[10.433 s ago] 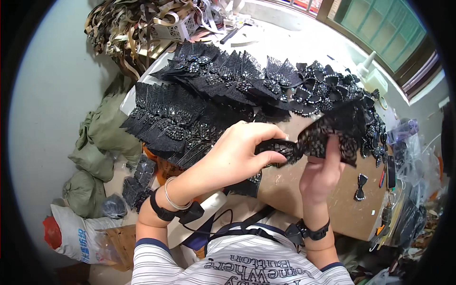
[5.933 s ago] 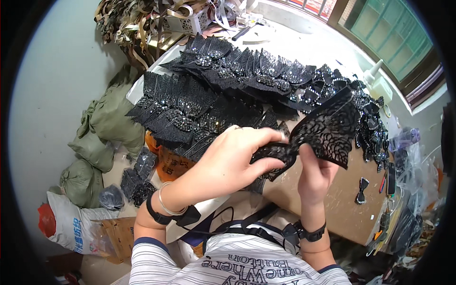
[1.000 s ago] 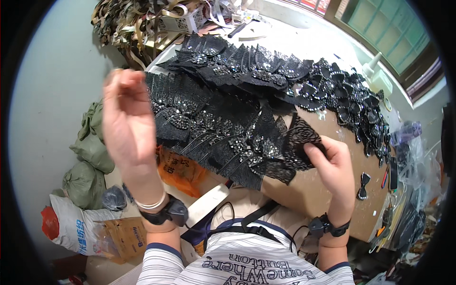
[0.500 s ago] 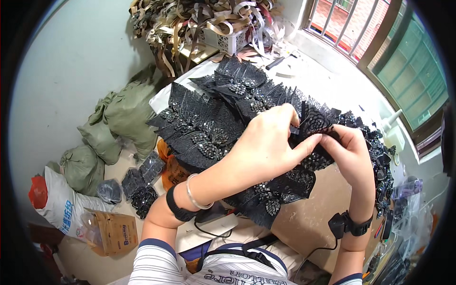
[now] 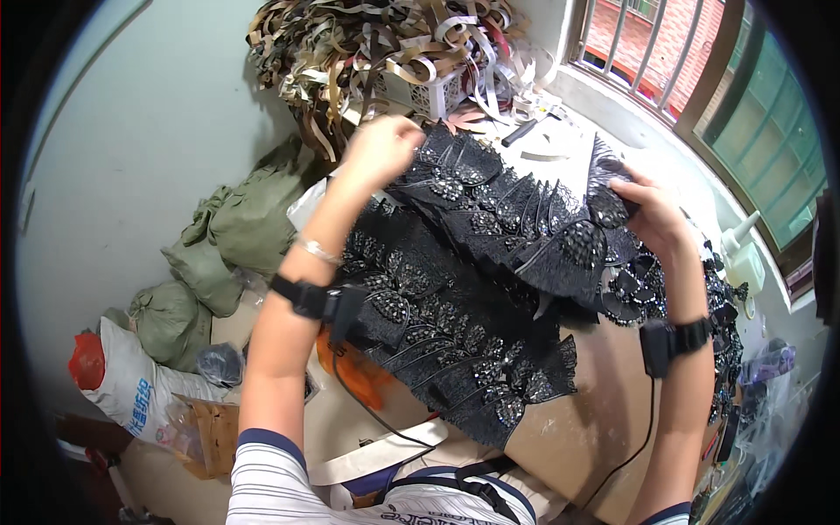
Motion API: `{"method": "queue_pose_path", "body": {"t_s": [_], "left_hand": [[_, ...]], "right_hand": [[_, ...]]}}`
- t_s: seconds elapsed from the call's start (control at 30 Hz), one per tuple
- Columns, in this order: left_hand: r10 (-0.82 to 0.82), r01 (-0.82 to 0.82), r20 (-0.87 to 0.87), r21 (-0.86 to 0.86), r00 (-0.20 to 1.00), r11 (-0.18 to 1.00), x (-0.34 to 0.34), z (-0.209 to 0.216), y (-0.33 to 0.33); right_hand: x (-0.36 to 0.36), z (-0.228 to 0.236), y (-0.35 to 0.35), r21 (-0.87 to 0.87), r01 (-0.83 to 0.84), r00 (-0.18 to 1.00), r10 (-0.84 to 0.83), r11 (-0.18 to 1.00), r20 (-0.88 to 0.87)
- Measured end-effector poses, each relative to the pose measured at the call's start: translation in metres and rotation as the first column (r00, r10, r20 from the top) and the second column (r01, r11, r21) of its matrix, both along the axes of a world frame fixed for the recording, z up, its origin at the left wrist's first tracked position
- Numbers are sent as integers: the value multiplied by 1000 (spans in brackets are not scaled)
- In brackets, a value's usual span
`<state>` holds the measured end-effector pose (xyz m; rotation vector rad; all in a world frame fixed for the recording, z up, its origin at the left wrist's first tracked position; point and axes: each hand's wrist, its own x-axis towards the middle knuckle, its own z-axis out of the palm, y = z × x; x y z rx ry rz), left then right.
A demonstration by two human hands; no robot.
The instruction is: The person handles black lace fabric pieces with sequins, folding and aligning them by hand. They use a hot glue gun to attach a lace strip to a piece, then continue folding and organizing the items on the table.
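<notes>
Black beaded lace appliqué (image 5: 516, 219) with leaf-shaped, ribbed parts and glittering bead clusters spreads across the table. My left hand (image 5: 382, 153) is at its far left edge, fingers curled in and slightly blurred, seemingly pinching the border. On the right, my right hand (image 5: 656, 208) grips a raised end of the same lace between thumb and fingers. Another layer of black beaded lace (image 5: 411, 306) lies nearer to me, partly beneath the held one. Loose black beaded trim (image 5: 643, 284) sits beneath and beside my right hand.
A white basket (image 5: 429, 92) heaped with brown and cream strips stands at the back. Near the barred window (image 5: 652, 44) lie a black-handled tool (image 5: 519, 133) and a white bottle (image 5: 744, 249). Green sacks (image 5: 249, 223) and a cardboard box (image 5: 214, 433) stand on the left floor.
My hands were together over the middle right of the lace and are now wide apart. The left went to the far left edge; the right lifts the lace's right end.
</notes>
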<state>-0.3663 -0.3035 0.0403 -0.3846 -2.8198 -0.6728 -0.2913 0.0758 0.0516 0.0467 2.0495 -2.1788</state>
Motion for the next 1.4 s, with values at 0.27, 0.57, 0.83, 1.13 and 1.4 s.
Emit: {"method": "queue_pose_path", "body": {"t_s": [0.27,0.57,0.83,1.13,1.4], "left_hand": [[16,-33,-76,-229,997,973,-3,-70,47],[-461,297,200,538,865,789,152,36,92],[-736,416,122,758,666,502,217,42,119],[-744,578,34,605,668,547,247,34,129],[-781,774,-69,216,620,595,282,0,143]], "right_hand": [[-37,-107,14,734,576,804,-88,359,-588],[86,-27,-82,-559,-144,983,181,817,11],[169,-20,-86,-881,218,926,197,420,323],[235,-40,-63,-966,112,986,96,232,137],[296,-52,-54,-500,229,871,-405,835,-277]]}}
